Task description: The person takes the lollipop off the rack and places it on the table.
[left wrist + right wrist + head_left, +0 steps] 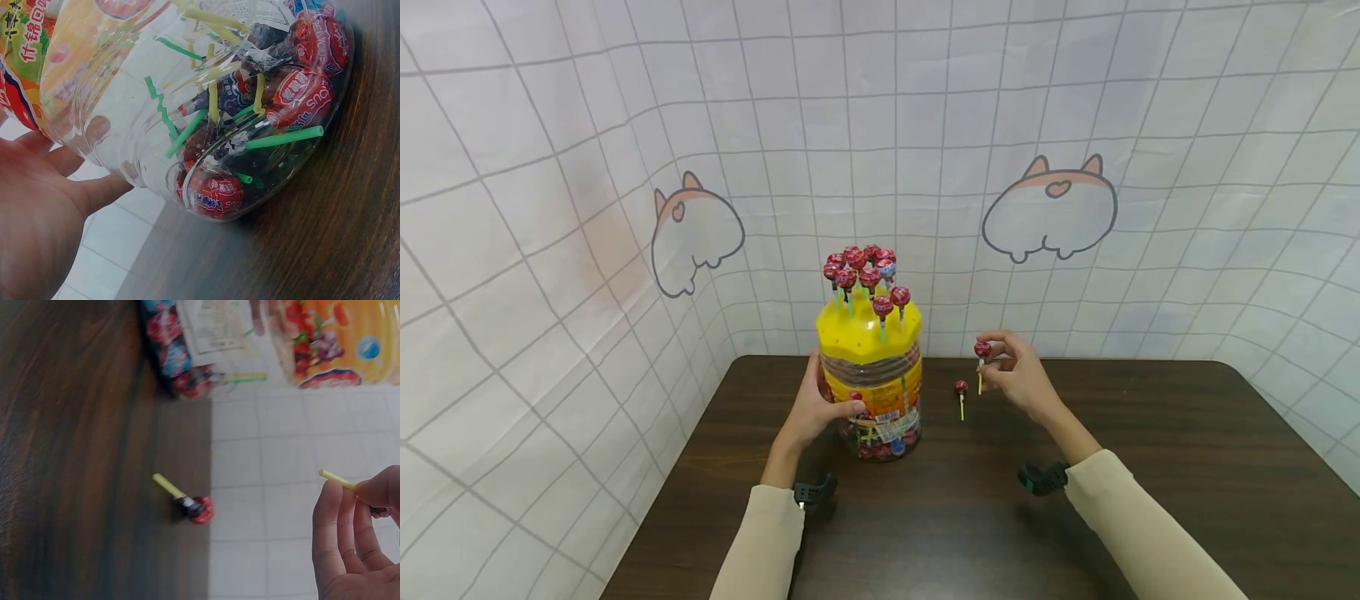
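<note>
A clear plastic candy jar [886, 392] with a yellow lid [859, 337] stands on the table, lollipops inside its base. Several red-wrapped lollipops [856, 260] stick up from the lid by their sticks. My left hand [814, 410] holds the jar from its left side, thumb across the front label. To the right of the jar, my right hand [1021, 382] pinches a red lollipop [982, 350] above the table, head up, its yellow stick [336, 479] pointing down. Another red lollipop [961, 387] with a yellow stick lies on the table between the jar and that hand.
The dark wooden table [1120, 433] has its back edge close to a white gridded curtain [925, 150], which also runs along the left and right. Dark bands sit on my left wrist [815, 490] and right wrist [1043, 478].
</note>
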Action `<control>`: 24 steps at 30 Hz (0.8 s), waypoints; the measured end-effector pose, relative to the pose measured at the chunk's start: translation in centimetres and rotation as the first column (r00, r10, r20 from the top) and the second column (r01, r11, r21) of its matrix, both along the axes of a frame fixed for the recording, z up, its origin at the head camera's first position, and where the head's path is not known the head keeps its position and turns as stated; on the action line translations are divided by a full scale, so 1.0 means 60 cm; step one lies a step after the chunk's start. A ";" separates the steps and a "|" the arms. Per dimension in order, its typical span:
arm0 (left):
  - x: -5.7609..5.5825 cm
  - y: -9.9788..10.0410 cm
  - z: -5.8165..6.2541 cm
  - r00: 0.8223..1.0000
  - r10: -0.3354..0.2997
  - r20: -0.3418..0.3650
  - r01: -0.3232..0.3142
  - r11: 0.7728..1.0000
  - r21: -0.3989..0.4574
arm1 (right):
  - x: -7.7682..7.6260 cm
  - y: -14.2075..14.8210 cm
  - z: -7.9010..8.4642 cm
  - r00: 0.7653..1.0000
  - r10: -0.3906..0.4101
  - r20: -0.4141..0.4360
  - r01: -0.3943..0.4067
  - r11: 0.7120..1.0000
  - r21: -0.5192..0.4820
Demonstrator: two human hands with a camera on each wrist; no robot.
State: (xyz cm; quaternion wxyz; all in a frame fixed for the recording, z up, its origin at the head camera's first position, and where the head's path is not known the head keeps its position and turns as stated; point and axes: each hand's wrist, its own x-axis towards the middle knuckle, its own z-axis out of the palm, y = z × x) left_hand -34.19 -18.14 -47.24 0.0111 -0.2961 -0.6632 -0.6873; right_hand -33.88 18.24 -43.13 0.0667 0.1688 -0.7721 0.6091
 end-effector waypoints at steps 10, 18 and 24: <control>0.000 0.002 0.003 1.000 0.009 0.006 -0.009 1.000 -0.007 | -0.018 0.012 -0.049 0.996 0.009 0.087 -0.013 0.999 0.049; -0.002 0.001 0.001 1.000 0.001 -0.003 -0.001 1.000 0.001 | -0.035 0.012 -0.082 0.991 -0.012 0.133 -0.003 0.994 0.113; -0.001 0.000 -0.001 1.000 0.004 -0.007 -0.004 1.000 0.000 | -0.040 0.012 -0.095 0.985 -0.037 0.167 0.007 0.984 0.177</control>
